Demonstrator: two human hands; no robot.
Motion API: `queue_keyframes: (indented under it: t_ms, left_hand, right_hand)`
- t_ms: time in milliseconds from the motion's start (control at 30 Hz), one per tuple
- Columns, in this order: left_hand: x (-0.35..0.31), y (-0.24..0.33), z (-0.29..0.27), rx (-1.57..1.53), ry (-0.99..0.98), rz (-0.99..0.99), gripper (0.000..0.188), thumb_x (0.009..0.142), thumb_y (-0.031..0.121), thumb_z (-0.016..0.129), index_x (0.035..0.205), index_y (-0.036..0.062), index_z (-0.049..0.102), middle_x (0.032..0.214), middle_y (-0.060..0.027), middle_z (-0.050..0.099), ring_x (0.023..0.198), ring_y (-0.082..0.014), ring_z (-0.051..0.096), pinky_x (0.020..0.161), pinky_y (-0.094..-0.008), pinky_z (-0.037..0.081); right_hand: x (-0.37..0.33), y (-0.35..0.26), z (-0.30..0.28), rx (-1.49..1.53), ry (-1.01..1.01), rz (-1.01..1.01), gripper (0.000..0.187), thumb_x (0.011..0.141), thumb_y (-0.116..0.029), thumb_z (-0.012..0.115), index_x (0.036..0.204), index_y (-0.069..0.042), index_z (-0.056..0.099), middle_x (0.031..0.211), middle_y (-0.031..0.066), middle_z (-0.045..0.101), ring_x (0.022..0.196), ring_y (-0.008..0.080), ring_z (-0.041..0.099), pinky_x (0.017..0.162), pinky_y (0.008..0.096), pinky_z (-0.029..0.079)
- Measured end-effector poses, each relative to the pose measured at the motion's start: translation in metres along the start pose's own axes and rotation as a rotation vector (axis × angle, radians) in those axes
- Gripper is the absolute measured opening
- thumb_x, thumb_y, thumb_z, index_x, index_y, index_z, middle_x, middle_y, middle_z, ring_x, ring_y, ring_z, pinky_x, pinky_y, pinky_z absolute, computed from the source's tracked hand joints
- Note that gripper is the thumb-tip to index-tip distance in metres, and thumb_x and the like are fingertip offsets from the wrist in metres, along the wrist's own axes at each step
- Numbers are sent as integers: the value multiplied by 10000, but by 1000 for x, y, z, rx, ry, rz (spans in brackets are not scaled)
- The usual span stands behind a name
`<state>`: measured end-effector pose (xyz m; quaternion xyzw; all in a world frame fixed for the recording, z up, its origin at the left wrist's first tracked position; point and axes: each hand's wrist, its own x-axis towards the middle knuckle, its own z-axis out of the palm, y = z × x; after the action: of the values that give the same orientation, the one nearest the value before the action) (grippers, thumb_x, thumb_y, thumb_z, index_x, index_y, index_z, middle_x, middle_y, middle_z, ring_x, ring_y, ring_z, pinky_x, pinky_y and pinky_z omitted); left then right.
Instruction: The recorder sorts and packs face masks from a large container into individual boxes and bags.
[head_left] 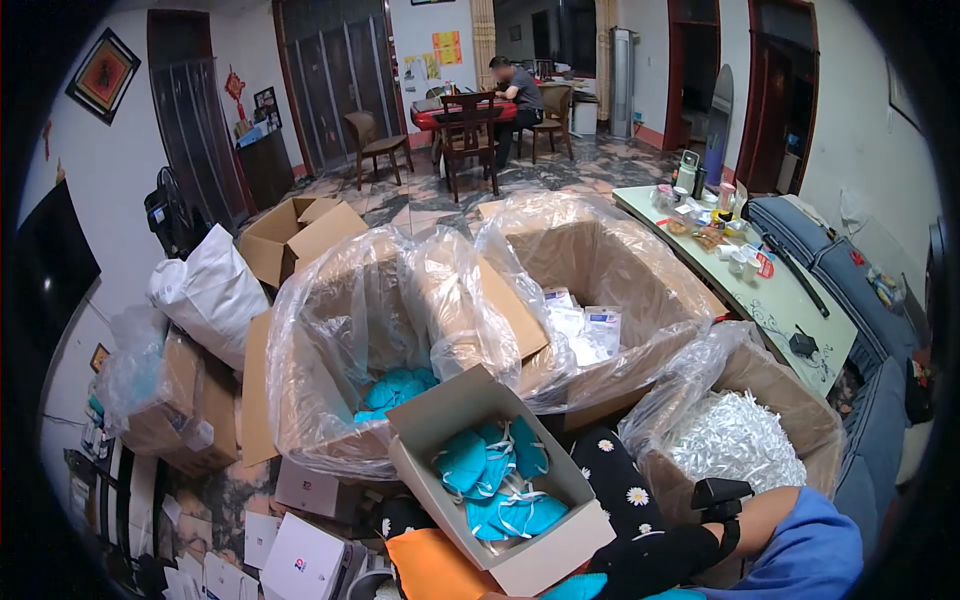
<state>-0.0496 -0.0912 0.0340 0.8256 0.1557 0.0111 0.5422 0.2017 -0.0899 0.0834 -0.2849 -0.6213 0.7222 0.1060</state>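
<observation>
An open cardboard box (550, 560) leans tilted in front of me. Several teal face masks (483, 462) with white straps lie inside it. My right forearm, in a blue sleeve and with a black device strapped at the wrist, comes in from the lower right. Beyond the strap, my right hand (655, 562) appears covered in black, low beside the box; its fingers cannot be made out. A bit of teal material (575, 587) shows near it at the lower edge. My left hand is not in view. Orange cloth (437, 565) lies left of the box, by my daisy-patterned black trousers (612, 480).
Plastic-lined cartons hold teal masks (398, 390), white packets (590, 335) and shiny white strips (735, 440). White boxes (305, 560) stand at lower left. A cluttered table (790, 330) and blue sofa (865, 300) flank the right. Further off, a person (520, 90) sits at a red table.
</observation>
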Motion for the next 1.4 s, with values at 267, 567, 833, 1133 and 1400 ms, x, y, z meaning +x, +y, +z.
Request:
queue_keyframes:
  t_ms: [267, 567, 833, 1133, 1400]
  left_hand:
    - [11, -19, 20, -548, 209, -7, 354, 971, 268, 484, 1173, 15, 627, 1122, -119, 687, 1023, -263, 655, 897, -406, 522]
    - [27, -49, 59, -1270, 424, -34, 411, 980, 329, 479, 1236, 29, 595, 1176, -111, 668, 1070, -259, 641, 934, -410, 513]
    - [33, -65, 71, -1494, 533, -29, 466, 989, 382, 475, 1293, 41, 566, 1224, -104, 651, 1111, -255, 628, 967, -413, 505]
    - [34, -97, 77, -1600, 304, 3, 620, 956, 534, 494, 1379, 81, 498, 1281, -99, 622, 1118, -238, 628, 955, -424, 525]
    - [37, -85, 79, -1786, 266, -21, 498, 990, 383, 497, 1397, 98, 485, 1208, -86, 664, 993, -221, 686, 754, -337, 596]
  right_hand:
    - [2, -14, 10, -211, 7, -51, 440, 803, -306, 794, 1184, -115, 684, 1166, 195, 599, 985, 342, 581, 899, 381, 467]
    - [8, -10, 26, 47, 339, 6, 506, 788, -322, 801, 1204, -68, 663, 1132, 182, 642, 1057, 289, 602, 939, 351, 460]
    - [10, 1, 11, -112, 434, -86, 485, 794, -394, 770, 1173, -102, 690, 1023, 145, 697, 966, 232, 645, 921, 332, 446]
    - [8, 25, 4, -407, 462, -69, 511, 763, -315, 818, 1179, -55, 672, 994, 124, 709, 926, 227, 654, 855, 334, 488]
    - [11, 0, -6, -216, 225, -13, 502, 796, -301, 807, 1154, 14, 651, 1025, 140, 679, 984, 205, 631, 818, 363, 513]
